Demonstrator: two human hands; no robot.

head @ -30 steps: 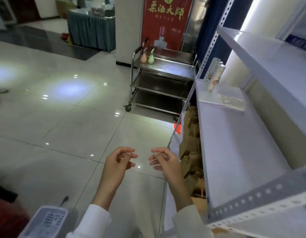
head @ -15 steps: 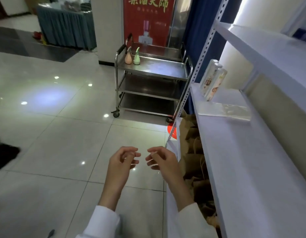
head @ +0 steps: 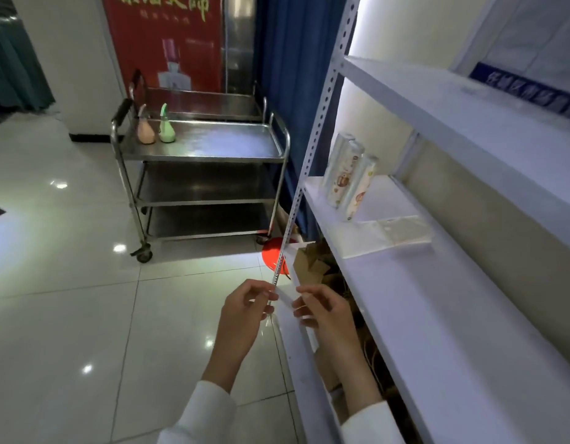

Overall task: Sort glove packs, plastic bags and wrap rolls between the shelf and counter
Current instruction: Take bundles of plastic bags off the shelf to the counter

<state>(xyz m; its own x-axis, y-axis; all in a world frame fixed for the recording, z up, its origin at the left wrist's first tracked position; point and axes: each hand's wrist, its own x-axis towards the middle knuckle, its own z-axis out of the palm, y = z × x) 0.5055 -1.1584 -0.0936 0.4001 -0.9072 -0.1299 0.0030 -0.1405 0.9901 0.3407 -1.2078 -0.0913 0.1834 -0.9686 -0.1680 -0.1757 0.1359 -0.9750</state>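
My left hand (head: 242,310) and right hand (head: 322,310) hang close together in front of me, over the tiled floor (head: 69,299) at the near edge of the white shelf unit (head: 437,315); the fingers of both are loosely curled, tips apart, and I cannot tell whether anything is pinched between them, since the pale strip seen there may only be the shelf's edge behind. On the middle shelf board, at its far end, three wrap rolls (head: 349,176) stand upright side by side in printed sleeves with small cartoon pictures; the writing on them is too small to read. Just nearer than the rolls a flat stack of clear plastic bags (head: 383,235) lies on the same board, one corner close to the base of the rolls. Below that board, on the lower level, brown paper bags (head: 312,267) are crammed together, handles up. On the shelf above, at the far right, a blue sign (head: 530,94) carries white characters too blurred to make out. To the left stands a steel cart (head: 200,174) with three trays; its top tray holds a peach bottle (head: 145,129) and a green bottle (head: 166,126) side by side, and the lower trays look dark. Behind the cart a red banner (head: 168,43) shows yellow characters, cut off at the top, above a picture of a white bottle. A red round thing (head: 272,261) sits on the floor beside the shelf post.
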